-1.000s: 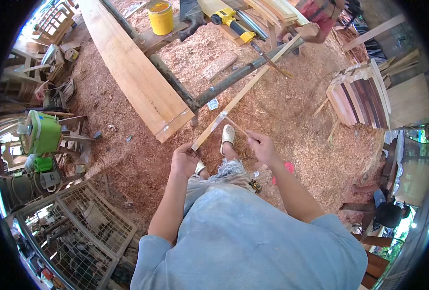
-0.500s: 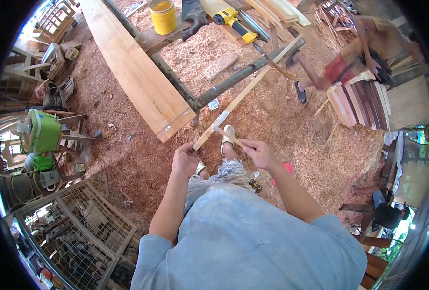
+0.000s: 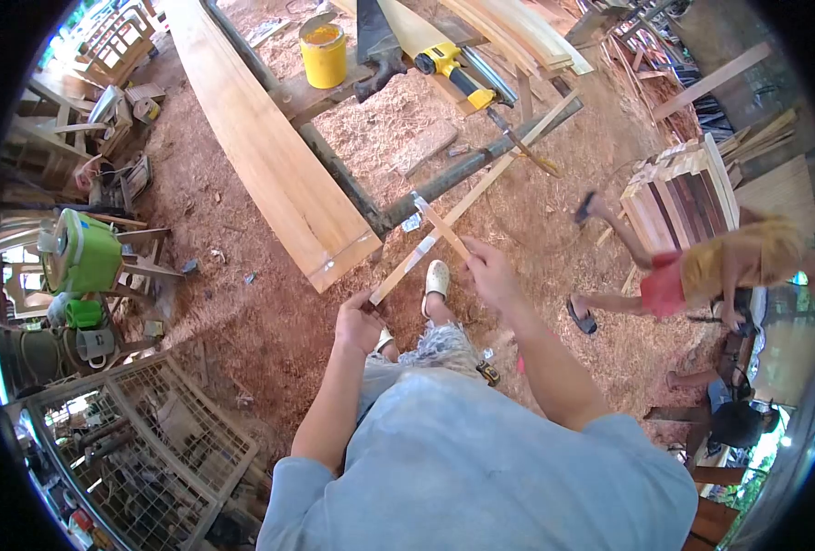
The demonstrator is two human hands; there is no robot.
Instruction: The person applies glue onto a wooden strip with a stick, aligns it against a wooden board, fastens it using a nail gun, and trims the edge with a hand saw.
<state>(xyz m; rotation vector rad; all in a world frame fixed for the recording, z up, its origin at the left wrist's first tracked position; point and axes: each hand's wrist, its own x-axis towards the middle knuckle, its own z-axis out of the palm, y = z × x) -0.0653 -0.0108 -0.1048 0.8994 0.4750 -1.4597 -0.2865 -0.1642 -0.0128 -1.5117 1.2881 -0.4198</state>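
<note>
My left hand [image 3: 360,321] is closed around the near end of a long narrow wooden strip [image 3: 467,200]. The strip slants away to the far right, across the rail of a dark frame [image 3: 453,173]. Whitish paste is smeared on part of its upper face near my hand. In my right hand [image 3: 495,274] is a short flat wooden stick [image 3: 446,231] with whitish stuff on its tip. The stick crosses above the strip, its tip past the strip's far edge; whether they touch I cannot tell.
A wide plank [image 3: 270,147] lies along the frame's left side. Farther off are a yellow bucket [image 3: 323,62], a yellow-black power tool [image 3: 453,73] and a clamp [image 3: 527,147]. Another person [image 3: 710,275] walks at right beside stacked boards [image 3: 678,202]. Shavings cover the ground.
The stick's tip has moved from the strip's smeared face to beyond its far edge, as my right hand turned. The other person has moved from the upper right toward the lower right.
</note>
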